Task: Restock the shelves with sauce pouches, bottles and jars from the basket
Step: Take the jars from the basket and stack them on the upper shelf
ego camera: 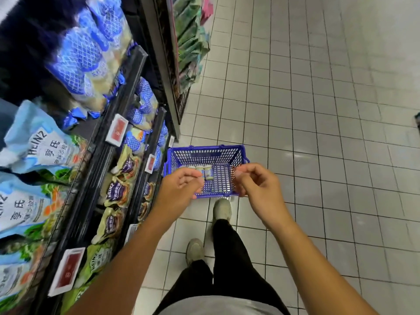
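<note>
Pale tiled shop floor (318, 110) runs beside black shelves (127, 92) of blue and green sauce pouches (38, 144). On it sits a blue plastic mesh basket (204, 148) with 3 small white-lidded jars (205, 172) in its left half. The left hand (179, 185) and right hand (256, 183) hover above, loosely curled and empty.

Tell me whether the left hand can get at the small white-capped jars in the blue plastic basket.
Probably yes. The left hand is empty and hovers above the open-topped blue plastic basket; nothing covers the small white-capped jars. The basket stands on the floor, so a bend down seems needed.
</note>
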`<state>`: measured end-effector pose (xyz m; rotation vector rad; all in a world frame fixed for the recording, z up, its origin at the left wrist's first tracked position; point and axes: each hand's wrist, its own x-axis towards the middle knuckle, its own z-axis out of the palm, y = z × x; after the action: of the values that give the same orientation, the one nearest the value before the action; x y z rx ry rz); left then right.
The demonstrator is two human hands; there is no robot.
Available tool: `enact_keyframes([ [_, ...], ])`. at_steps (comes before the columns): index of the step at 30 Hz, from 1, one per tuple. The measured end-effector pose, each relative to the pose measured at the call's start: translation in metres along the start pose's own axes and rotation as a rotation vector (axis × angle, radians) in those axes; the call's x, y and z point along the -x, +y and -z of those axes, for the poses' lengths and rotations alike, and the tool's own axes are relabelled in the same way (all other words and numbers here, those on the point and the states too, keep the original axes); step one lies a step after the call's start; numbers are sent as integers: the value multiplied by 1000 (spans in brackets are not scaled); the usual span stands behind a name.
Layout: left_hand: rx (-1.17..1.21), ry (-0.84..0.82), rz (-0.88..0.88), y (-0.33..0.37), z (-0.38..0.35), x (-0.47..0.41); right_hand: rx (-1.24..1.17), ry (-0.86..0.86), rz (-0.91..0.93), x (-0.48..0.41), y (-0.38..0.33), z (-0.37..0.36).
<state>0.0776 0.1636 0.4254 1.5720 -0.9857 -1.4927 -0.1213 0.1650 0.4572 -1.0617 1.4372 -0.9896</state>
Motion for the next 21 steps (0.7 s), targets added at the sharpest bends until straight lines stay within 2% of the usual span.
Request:
enact_keyframes([
  [12,-100,112,157,-12,-20,-140,112,-94,-205,-143,44,29],
  [21,-178,73,370,-101,-58,-245,262,-178,-345,-247,157,24],
])
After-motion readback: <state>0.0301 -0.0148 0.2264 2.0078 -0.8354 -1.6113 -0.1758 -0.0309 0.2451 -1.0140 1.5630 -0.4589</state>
